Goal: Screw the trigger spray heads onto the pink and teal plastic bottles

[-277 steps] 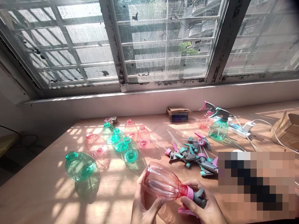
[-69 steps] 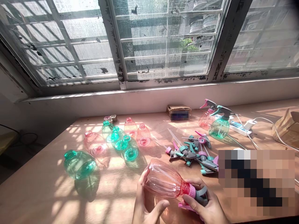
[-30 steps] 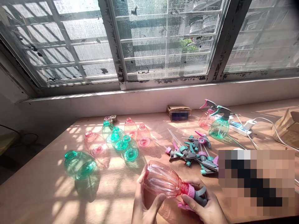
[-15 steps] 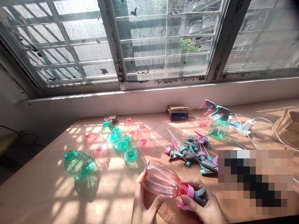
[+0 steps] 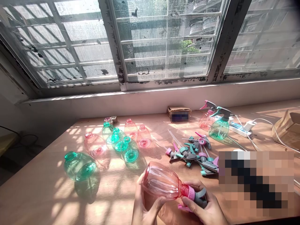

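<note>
A clear pink bottle [image 5: 161,181] lies on its side between my hands, low in the middle of the head view. My left hand [image 5: 146,207] wraps round its body from below. My right hand [image 5: 203,211] grips the grey and pink trigger sprayer [image 5: 198,197] fitted on the bottle's neck. Both hands are closed on these parts, just above the wooden table [image 5: 47,193].
Several capless green and pink bottles [image 5: 117,142] lie to the left. A heap of loose trigger sprayers [image 5: 195,154] lies to the right. Two assembled spray bottles [image 5: 217,125], a power strip [image 5: 239,129], a small cardboard box [image 5: 179,113] and a brown bag [image 5: 287,129] stand further back.
The pink bottle has turned slightly in my hands and my left fingers have shifted on its body. Everything on the table has stayed where it was.
</note>
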Available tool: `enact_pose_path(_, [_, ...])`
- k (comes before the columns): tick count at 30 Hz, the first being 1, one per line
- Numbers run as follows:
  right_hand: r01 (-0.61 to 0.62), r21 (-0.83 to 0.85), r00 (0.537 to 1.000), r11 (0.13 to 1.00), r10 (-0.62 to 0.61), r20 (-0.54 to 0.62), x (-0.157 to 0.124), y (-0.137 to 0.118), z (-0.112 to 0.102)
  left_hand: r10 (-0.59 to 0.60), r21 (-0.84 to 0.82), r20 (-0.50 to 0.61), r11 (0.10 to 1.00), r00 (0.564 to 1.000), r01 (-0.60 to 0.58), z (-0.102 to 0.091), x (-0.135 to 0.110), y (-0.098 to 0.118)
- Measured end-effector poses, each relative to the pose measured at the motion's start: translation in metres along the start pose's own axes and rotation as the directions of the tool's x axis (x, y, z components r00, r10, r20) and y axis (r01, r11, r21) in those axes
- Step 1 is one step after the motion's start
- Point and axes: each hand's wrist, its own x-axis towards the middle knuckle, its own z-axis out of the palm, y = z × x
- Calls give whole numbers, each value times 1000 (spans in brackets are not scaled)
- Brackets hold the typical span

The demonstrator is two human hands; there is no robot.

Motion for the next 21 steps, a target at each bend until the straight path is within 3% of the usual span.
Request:
enact_pose_path(7, [-29,21,999,999,30,-16,2,1,-5,74,124,27,989,997,-77,2,-1,9])
enact_pose_path(11, [-11,35,999,999,12,-34,1,1,-2,43,24,56,999,998,-45,0,0,5])
enact_pose_path(15, [22,10,999,1000,-22,-26,0,0,2,24,33,13,999,1000,-25,-2,2,-2])
enact_pose_path(21, [-24,58,998,998,27,-57,1,1,0,46,68,-7,997,999,-45,1,2,2])
